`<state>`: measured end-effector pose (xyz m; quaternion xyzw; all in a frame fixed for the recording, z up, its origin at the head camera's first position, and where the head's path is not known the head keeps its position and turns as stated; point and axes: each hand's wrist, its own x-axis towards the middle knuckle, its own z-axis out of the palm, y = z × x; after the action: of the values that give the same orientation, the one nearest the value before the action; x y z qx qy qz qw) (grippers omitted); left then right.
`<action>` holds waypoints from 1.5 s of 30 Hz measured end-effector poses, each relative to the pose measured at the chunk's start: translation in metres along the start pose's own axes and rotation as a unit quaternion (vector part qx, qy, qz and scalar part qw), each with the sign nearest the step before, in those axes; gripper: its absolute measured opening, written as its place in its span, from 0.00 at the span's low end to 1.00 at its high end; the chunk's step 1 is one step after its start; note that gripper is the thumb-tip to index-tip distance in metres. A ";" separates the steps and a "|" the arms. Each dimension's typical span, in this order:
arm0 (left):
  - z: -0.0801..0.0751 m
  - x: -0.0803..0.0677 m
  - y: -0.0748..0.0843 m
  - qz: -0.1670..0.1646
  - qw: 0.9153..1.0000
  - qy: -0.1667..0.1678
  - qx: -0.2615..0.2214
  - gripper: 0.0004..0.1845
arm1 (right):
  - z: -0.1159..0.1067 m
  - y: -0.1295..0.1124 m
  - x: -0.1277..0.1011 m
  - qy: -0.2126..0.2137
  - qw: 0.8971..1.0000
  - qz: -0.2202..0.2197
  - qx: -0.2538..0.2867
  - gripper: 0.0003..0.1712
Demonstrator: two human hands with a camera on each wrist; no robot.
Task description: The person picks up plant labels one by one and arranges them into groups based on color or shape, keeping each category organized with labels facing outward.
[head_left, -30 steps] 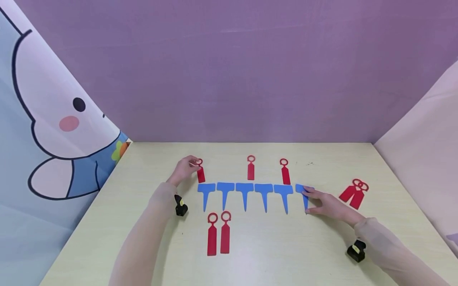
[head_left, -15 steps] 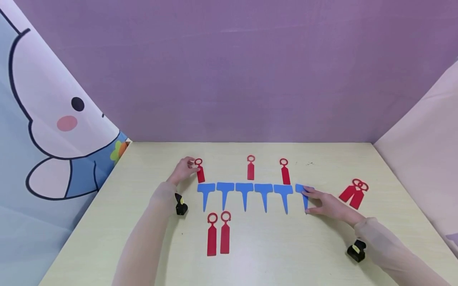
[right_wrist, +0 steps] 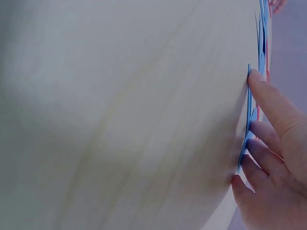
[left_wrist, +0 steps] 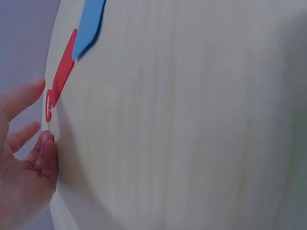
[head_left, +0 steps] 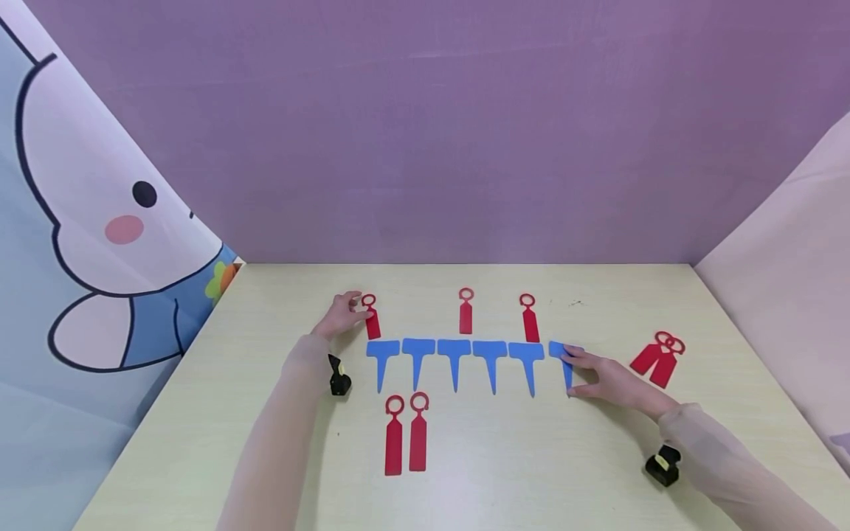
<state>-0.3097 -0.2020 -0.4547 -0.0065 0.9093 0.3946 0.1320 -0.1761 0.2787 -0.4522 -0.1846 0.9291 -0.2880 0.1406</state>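
Note:
My left hand (head_left: pixel 354 310) lies on the pale table (head_left: pixel 505 457) at the back left. Its straight fingers touch the ring end of a red ring tag (head_left: pixel 372 317) that lies flat. In the left wrist view the hand (left_wrist: pixel 29 148) is spread beside that red tag (left_wrist: pixel 62 72), with a blue label (left_wrist: pixel 91 24) beyond it. My right hand (head_left: pixel 579 372) rests with straight fingers on the rightmost blue T-shaped label (head_left: pixel 560 355). The right wrist view shows those fingers (right_wrist: pixel 268 110) pressing the label's edge (right_wrist: pixel 250 120) onto the table.
Several blue T-shaped labels (head_left: pixel 454 354) form a row across the middle. Two more red tags (head_left: pixel 465 313) (head_left: pixel 529 321) lie behind it, two lie side by side in front (head_left: pixel 405 439), and a crossed pair (head_left: pixel 657 358) lies at the right. Walls close off the back and both sides.
My left hand's fingers have drawn back slightly off the tag's ring, which now shows whole. The right hand and the labels have not moved.

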 end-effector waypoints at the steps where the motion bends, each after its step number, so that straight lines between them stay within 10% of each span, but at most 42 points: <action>1: 0.000 0.001 -0.001 0.001 1.000 -0.001 0.003 0.33 | 0.000 0.000 0.000 0.000 1.000 -0.001 0.000 0.42; 24: 0.005 0.005 0.002 0.002 0.997 0.020 0.074 0.31 | 0.001 -0.003 -0.002 -0.001 1.000 -0.005 0.000 0.43; 45: 0.012 -0.001 0.005 0.060 0.994 0.072 -0.061 0.27 | 0.000 0.000 0.000 -0.001 1.000 0.005 -0.003 0.44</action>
<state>-0.3068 -0.1901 -0.4583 0.0117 0.8893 0.4552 0.0419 -0.1757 0.2787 -0.4521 -0.1805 0.9307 -0.2843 0.1426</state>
